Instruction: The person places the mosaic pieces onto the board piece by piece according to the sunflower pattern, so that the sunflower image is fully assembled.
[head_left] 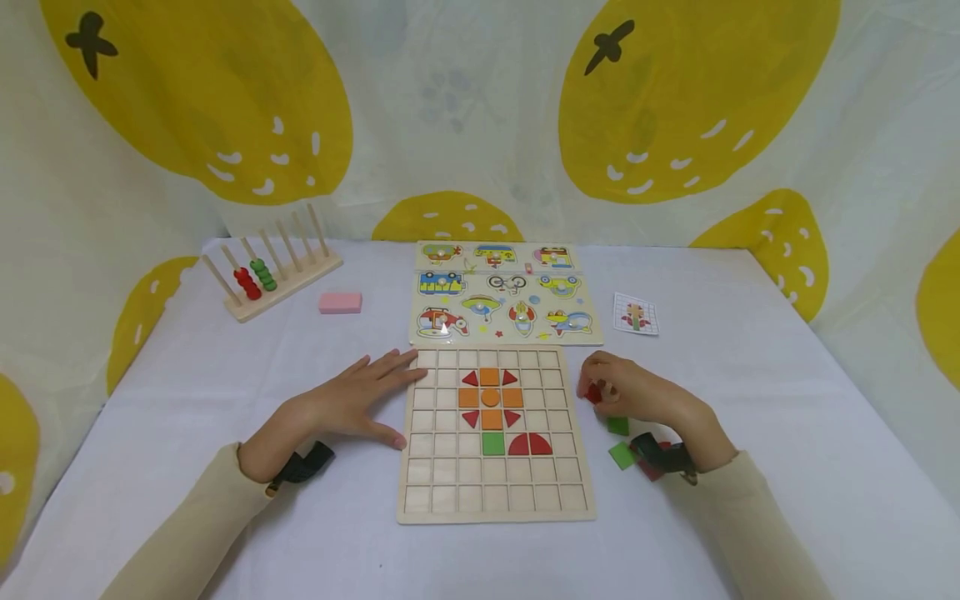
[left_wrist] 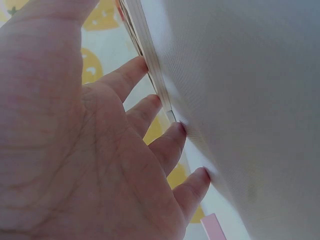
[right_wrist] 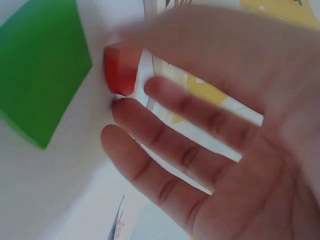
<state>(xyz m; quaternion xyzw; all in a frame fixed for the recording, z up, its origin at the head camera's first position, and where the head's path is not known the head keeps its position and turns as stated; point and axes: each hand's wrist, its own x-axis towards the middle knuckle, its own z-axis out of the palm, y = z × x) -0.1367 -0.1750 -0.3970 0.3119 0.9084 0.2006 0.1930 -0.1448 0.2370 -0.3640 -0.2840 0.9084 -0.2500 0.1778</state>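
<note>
A wooden grid board (head_left: 442, 498) lies flat, with orange squares (head_left: 468, 398), an orange disc (head_left: 490, 397), small red triangles (head_left: 512, 418), a green square (head_left: 492, 443) and two red quarter-circles (head_left: 540, 444) set in its cells. With fingers spread, my left hand (head_left: 345, 402) rests along the board's left edge, fingertips (left_wrist: 152, 100) at the rim. Off the board's right side, my right hand (head_left: 637, 387) pinches a small red piece (right_wrist: 120, 70), partly covered by the fingers. A green square tile (head_left: 618, 426) lies just under this hand.
More green (head_left: 622, 456) and red tiles (head_left: 651, 472) lie under the right wrist. Behind the board stands a vehicle peg puzzle (head_left: 468, 312), with a pattern card (head_left: 636, 315) to its right. A pink block (head_left: 341, 302) and a bead rack (head_left: 285, 289) sit at the left.
</note>
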